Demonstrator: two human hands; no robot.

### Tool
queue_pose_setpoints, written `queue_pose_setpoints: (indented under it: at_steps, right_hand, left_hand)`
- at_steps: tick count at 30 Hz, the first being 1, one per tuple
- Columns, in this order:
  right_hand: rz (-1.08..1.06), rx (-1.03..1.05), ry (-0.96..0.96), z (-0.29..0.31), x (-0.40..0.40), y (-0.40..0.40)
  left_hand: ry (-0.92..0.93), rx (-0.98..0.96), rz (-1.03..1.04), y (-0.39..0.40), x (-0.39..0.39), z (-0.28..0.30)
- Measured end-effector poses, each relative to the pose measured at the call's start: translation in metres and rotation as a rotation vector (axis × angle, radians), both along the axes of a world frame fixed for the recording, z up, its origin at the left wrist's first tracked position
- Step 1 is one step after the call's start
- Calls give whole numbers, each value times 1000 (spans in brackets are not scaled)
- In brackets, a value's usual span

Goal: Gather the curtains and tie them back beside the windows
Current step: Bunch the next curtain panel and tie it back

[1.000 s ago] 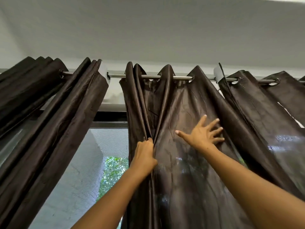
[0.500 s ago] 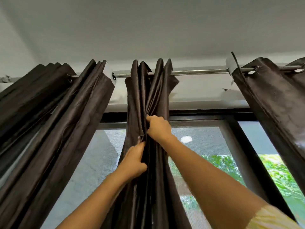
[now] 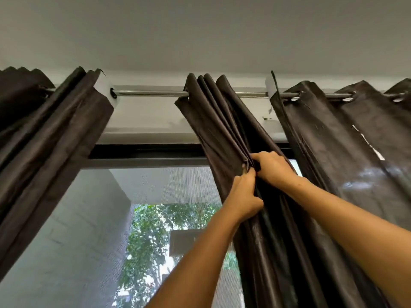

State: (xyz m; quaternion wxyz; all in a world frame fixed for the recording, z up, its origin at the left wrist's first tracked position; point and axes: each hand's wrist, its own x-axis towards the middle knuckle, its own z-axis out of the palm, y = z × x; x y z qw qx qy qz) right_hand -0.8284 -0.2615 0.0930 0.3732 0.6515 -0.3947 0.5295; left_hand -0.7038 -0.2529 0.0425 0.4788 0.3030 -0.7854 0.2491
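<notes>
Both hands, left hand [image 3: 243, 197] below right hand [image 3: 272, 166], clench the bunched middle curtain [image 3: 224, 134], now slid right along the rod [image 3: 151, 93] toward the right curtain [image 3: 347, 138]; more window [image 3: 155, 218] shows. No tie-back is visible, and the left curtain [image 3: 51, 138] hangs ungathered near the rod's left end.

Middle curtain [image 3: 213, 127]: dark brown, plain, slight sheen.
Left curtain [image 3: 55, 134]: dark brown, plain.
Right curtain [image 3: 347, 138]: dark brown, glossy, with a white streak.
Rod [image 3: 151, 93]: shiny silver.
Ceiling [image 3: 200, 30]: grey-white.
Window frame [image 3: 144, 152]: black.
Outside wall [image 3: 66, 230]: pale grey.
Foliage [image 3: 151, 236]: green.
</notes>
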Motion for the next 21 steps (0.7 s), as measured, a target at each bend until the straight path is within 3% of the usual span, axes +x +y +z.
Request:
queue_pose_setpoints:
  at_steps: [3,5,8,10,13,18,21]
  right_hand:
    - [-327,-202,124,-11,28,-3]
    - [-415,-302,77,-17,41,-2]
    - [-200,-30,-113,-18,46,2]
    - [35,157,-102,-19,56,4]
    - [243,135,-36,-24,79,6]
    - [217,130,-9,-44,105,8]
    - [161,139,8,-69,107,4]
  left_hand:
    - [33,-74,98,-1,27,-9]
    - [53,-82,175,1,43,-16]
    - [37,-99,237,11,57,-21]
    - [31,-104,264,17,64,-24]
    - [57,-109,362,19,76,-28]
    - [70,-131,460,20,90,-41]
    - [122,-48,414,19,94,-53]
